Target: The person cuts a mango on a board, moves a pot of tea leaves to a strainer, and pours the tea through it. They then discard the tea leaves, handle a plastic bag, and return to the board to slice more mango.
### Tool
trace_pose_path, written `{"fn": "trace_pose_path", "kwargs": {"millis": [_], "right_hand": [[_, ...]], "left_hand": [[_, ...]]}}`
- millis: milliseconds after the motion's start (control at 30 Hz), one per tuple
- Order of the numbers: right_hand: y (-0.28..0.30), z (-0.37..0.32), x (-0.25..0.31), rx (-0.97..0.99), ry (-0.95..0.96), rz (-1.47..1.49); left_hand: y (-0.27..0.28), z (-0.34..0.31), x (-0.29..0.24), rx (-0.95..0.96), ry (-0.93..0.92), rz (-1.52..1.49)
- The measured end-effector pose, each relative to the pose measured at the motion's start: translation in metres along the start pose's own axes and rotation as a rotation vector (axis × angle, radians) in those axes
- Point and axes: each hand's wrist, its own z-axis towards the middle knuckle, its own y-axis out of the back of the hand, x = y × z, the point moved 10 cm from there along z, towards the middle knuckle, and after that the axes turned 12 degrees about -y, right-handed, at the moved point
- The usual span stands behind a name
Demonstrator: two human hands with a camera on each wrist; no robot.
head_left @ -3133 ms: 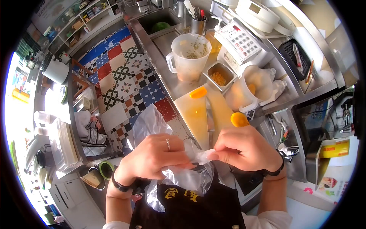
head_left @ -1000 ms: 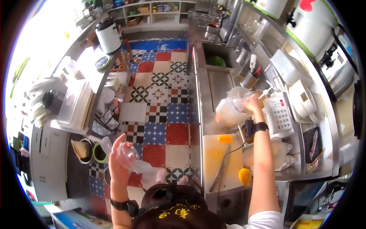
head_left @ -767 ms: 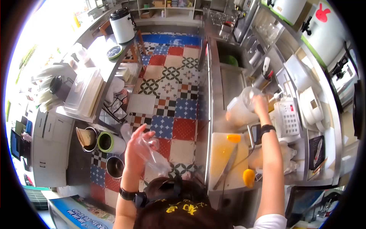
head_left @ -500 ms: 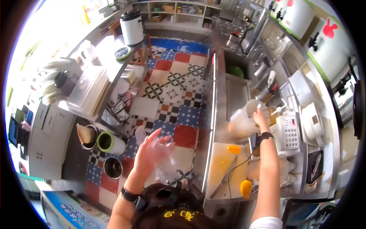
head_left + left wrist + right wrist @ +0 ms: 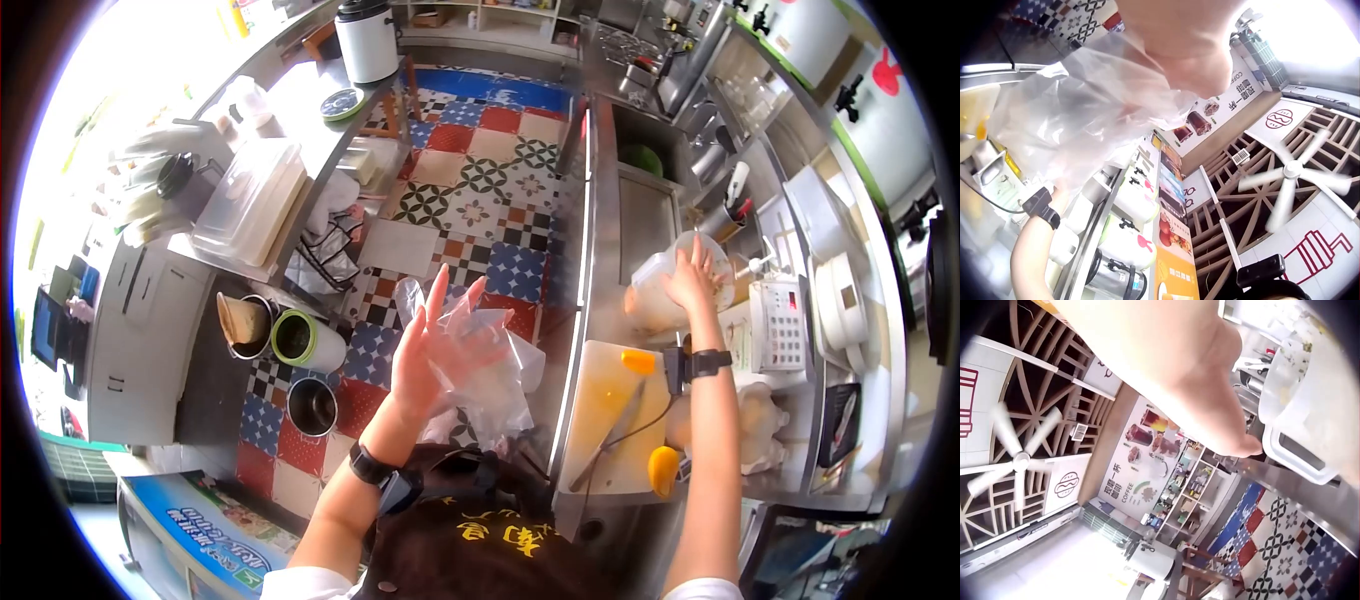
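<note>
My left hand (image 5: 425, 360) is raised over the floor with its fingers extended, and a clear plastic bag (image 5: 490, 375) drapes over the fingers and hangs to the right. In the left wrist view the crumpled bag (image 5: 1079, 112) spreads below the hand (image 5: 1188, 50). My right hand (image 5: 692, 280) reaches forward with fingers spread at the mouth of a translucent plastic pitcher (image 5: 650, 290). Green and yellow bits cling inside the pitcher (image 5: 1297, 369) in the right wrist view. On the cutting board (image 5: 590, 405) lie a knife (image 5: 618, 425) and orange mango pieces (image 5: 662, 470).
A keypad scale (image 5: 783, 325) stands right of the pitcher. Behind it are a sink (image 5: 650, 135) and a utensil cup (image 5: 722, 220). On the left, a green-rimmed bin (image 5: 320, 345) and a steel pot (image 5: 313, 407) stand near the floor.
The hands, earlier together on the plastic before the apron, have parted. My right hand has reached the pitcher and spread its fingers; the left is raised with the bag. The view has turned.
</note>
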Motion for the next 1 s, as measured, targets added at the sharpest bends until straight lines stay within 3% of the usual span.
{"fn": "trace_pose_path", "kwargs": {"millis": [100, 200, 267, 300, 333, 400, 533, 600, 633, 733, 800, 900, 1000], "right_hand": [[0.011, 0.001, -0.013, -0.227, -0.045, 0.08], [0.036, -0.03, 0.001, -0.374, 0.219, 0.388], [0.014, -0.092, 0.052, 0.447, 0.456, 0.846], [0.014, -0.147, 0.077, 0.747, 0.638, 1.204], [0.021, -0.197, 0.097, 1.138, 0.569, 1.398], [0.023, -0.242, 0.113, 0.834, 0.741, 0.947], [-0.024, -0.244, 0.093, 0.966, 0.239, 1.651], [-0.043, -0.243, 0.071, 0.943, -0.107, 2.032], [-0.026, -0.25, 0.063, 0.864, -0.266, 2.133], [-0.04, -0.261, 0.033, 0.719, -0.389, 2.23], [-0.045, -0.267, 0.018, 0.684, -0.368, 2.247], [-0.039, -0.273, 0.005, 0.622, -0.374, 2.226], [-0.066, -0.273, -0.048, 0.252, -0.57, 1.895]], "left_hand": [[-0.006, 0.001, 0.006, 0.011, 0.011, -0.021], [-0.011, 0.006, 0.009, 0.026, 0.004, -0.025], [-0.013, 0.007, 0.015, 0.018, 0.009, 0.001], [-0.013, 0.008, 0.02, 0.014, 0.016, 0.012], [-0.013, 0.011, 0.026, 0.013, 0.026, 0.022], [-0.013, 0.014, 0.041, 0.014, 0.088, 0.014], [-0.005, 0.019, 0.064, 0.058, 0.222, 0.043], [0.012, 0.01, 0.075, 0.039, 0.382, -0.128], [0.013, 0.006, 0.081, 0.113, 0.407, -0.173], [0.02, -0.016, 0.098, 0.287, 0.521, 0.411], [0.031, -0.033, 0.107, 0.045, 0.68, 0.553], [0.049, -0.038, 0.125, 0.009, 0.729, 0.52], [0.046, -0.036, 0.135, 0.027, 0.702, 0.53]]}}
